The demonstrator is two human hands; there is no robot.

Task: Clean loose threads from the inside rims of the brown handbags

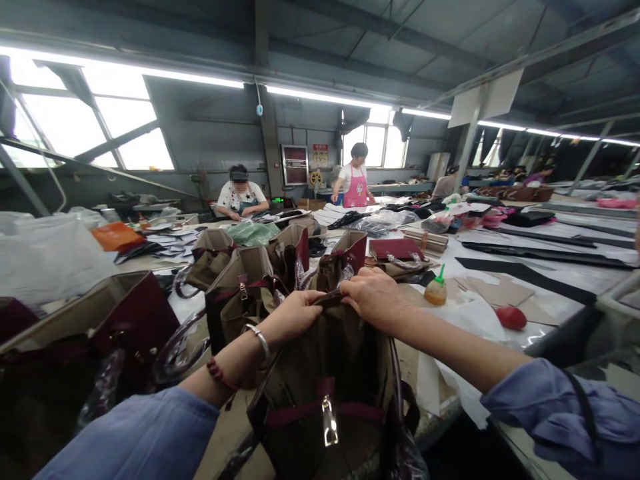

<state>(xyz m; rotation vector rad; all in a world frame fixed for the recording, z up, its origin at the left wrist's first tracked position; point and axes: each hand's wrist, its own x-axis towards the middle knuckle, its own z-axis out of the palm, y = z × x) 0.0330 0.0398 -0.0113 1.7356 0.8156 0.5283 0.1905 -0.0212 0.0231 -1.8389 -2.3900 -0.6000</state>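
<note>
Right in front of me stands a brown handbag (305,373) with dark red trim and a shiny metal clasp (329,421) on its front. My left hand (296,313) pinches the bag's top edge from the left, with a silver bangle and a dark red bead bracelet on that wrist. Close beside it, my right hand (373,293) grips the same top edge from the right, fingers curled over it. Plastic-wrapped handles hang at the bag's sides. The inside of the bag and its base are hidden.
Similar handbags stand at the left (145,313) and just beyond my hands (247,267). To the right are a glue bottle (436,291) with a green nozzle, a red rounded object (511,318) and flat black pieces (525,277). Co-workers (354,180) work across the table.
</note>
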